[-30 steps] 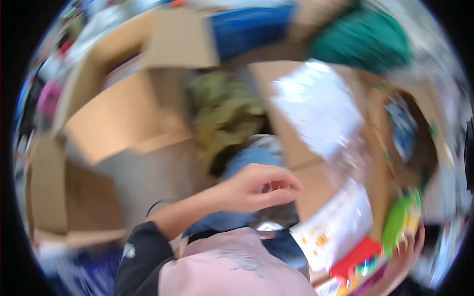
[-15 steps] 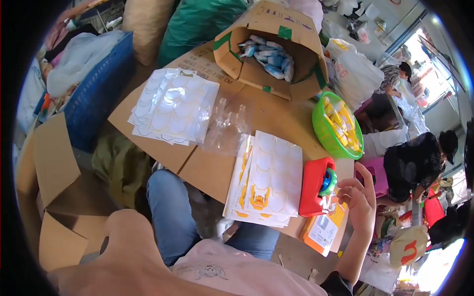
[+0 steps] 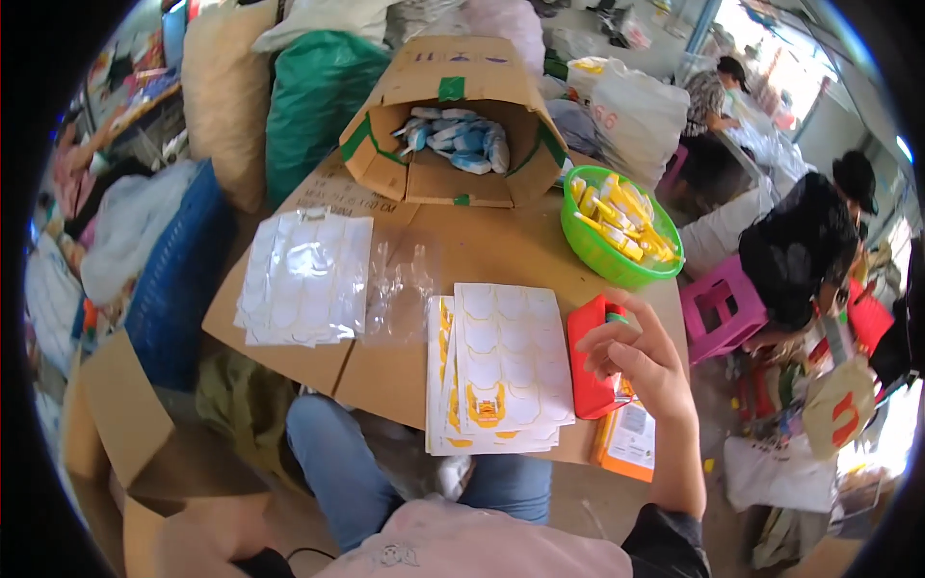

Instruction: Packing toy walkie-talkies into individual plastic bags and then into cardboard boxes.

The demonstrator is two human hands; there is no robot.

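Observation:
My right hand [image 3: 641, 356] hovers over a red tape dispenser [image 3: 586, 371], fingers apart and slightly bent, with nothing visible in them. Left of the dispenser lies a stack of white sticker sheets [image 3: 511, 356] with yellow outlines; one yellow sticker remains on the top sheet. An orange-and-white packet [image 3: 628, 441] lies below my right hand. My left arm [image 3: 207, 535] comes in at the lower left beside an open cardboard box [image 3: 120, 414]; the hand itself is out of sight. Clear plastic pieces [image 3: 403, 289] and a second pile of glossy sheets [image 3: 303, 279] lie further left on the cardboard-covered table [image 3: 491, 236].
At the back, a tipped carton [image 3: 438, 77] holds blue-and-white items. A green basket [image 3: 617, 270] of yellow-and-white pieces stands at the right. A blue crate [image 3: 178, 279] and a green sack [image 3: 323, 116] flank the table. Two people sit at the right, near a pink stool [image 3: 723, 308].
My view has shifted, so the table appears more upright. My right hand has moved in over the tape dispenser. My left arm has dropped lower at the left.

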